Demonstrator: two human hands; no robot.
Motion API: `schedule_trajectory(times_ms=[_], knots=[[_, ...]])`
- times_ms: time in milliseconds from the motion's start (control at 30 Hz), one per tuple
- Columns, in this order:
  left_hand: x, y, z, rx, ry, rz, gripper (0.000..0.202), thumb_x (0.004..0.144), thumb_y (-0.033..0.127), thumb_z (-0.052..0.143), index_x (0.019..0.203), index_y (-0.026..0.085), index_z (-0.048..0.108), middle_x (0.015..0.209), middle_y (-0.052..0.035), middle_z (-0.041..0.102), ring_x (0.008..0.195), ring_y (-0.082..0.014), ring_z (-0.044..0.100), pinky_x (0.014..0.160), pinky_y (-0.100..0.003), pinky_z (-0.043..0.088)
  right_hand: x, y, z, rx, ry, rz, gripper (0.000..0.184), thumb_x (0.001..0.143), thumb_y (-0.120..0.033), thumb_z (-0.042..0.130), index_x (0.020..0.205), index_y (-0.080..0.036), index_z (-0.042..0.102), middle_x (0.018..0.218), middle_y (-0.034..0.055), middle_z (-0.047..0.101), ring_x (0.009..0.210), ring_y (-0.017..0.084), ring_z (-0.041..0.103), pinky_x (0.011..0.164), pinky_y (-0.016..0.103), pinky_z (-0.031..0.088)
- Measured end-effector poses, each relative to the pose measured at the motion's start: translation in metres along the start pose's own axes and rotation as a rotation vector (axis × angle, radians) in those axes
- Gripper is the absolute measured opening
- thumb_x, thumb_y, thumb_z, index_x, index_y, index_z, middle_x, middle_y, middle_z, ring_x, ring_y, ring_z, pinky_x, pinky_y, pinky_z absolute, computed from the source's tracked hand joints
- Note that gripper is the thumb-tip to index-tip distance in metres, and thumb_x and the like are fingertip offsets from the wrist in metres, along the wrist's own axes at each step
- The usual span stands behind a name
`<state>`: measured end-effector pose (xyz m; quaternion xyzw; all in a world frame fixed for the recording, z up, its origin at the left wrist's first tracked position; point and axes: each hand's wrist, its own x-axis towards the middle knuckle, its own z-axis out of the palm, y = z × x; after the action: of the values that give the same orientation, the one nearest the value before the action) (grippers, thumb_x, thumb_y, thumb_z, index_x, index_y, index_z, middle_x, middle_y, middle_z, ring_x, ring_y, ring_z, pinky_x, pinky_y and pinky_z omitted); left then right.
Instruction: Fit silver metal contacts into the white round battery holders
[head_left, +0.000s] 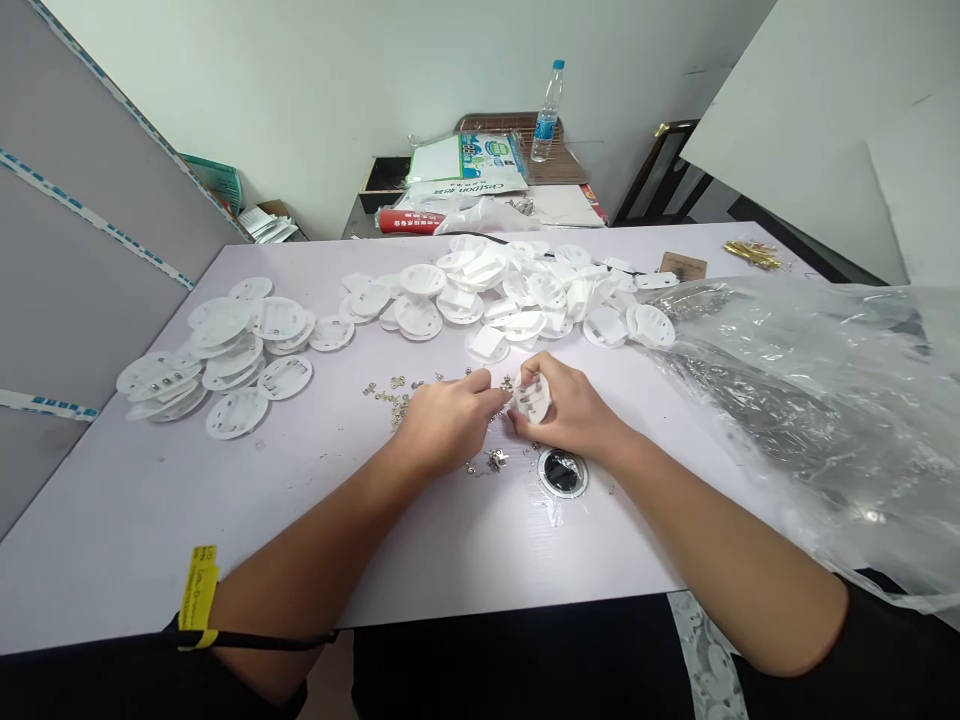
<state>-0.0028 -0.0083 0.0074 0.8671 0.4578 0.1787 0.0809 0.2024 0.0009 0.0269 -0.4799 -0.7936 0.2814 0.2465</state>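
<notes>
I can't resolve the tiny metal parts [394, 395]; right-hand fingers [521, 422] hide much of the white plastic piece [534, 397].

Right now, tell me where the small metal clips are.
In the head view, the small metal clips lie scattered on the white table, mostly just beyond and left of the left hand, below the white plastic discs.

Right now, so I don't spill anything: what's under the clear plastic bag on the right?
Silvery metal parts show through the bag, inside or beneath it, I can't tell; its folds hide the rest.
</notes>
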Motion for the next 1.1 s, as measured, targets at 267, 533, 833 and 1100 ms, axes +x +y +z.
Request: schedule_trajectory(times_ms=[267,533,833,1100], knots=[[0.004,-0.001,0.004,-0.656,0.312,0.070,0.019,0.090,0.017,0.061,0.105,0.023,0.070,0.095,-0.0028,0.055,0.073,-0.0093,0.054,0.064,-0.023,0.045,-0.001,-0.015,0.012,0.846,0.059,0.257,0.049,0.080,-0.059,0.072,0.098,-0.025,0.042,0.077,-0.0034,0.056,0.066,0.014,0.055,0.063,0.028,0.041],[0.005,-0.004,-0.001,-1.340,0.109,-0.025,0.019,0.090,0.033,0.069,0.096,0.017,0.060,0.084,-0.0041,0.065,0.062,-0.0097,0.056,0.055,-0.023,0.042,0.002,-0.011,0.011,0.803,0.041,0.073,0.044,0.094,-0.062,0.054,0.095,-0.018,0.058,0.079,0.0013,0.061,0.067,0.011,0.058,0.062,0.026,0.045],[0.005,-0.007,-0.007,-1.488,0.182,-0.113,0.016,0.074,0.026,0.084,0.079,0.015,0.074,0.072,-0.0014,0.060,0.058,-0.0064,0.049,0.051,-0.020,0.039,-0.002,-0.017,0.015,0.851,0.022,0.078,0.046,0.095,-0.063,0.050,0.088,-0.018,0.055,0.063,-0.0006,0.062,0.047,0.010,0.056,0.041,0.022,0.043],[0.004,-0.003,-0.006,-1.324,0.327,-0.244,0.027,0.071,0.034,0.085,0.075,0.013,0.069,0.060,0.0006,0.057,0.048,-0.0048,0.041,0.043,-0.019,0.033,-0.005,-0.023,0.017,0.880,0.039,0.164,0.047,0.091,-0.064,0.057,0.094,-0.018,0.057,0.063,0.0000,0.065,0.045,0.012,0.060,0.038,0.021,0.045]])
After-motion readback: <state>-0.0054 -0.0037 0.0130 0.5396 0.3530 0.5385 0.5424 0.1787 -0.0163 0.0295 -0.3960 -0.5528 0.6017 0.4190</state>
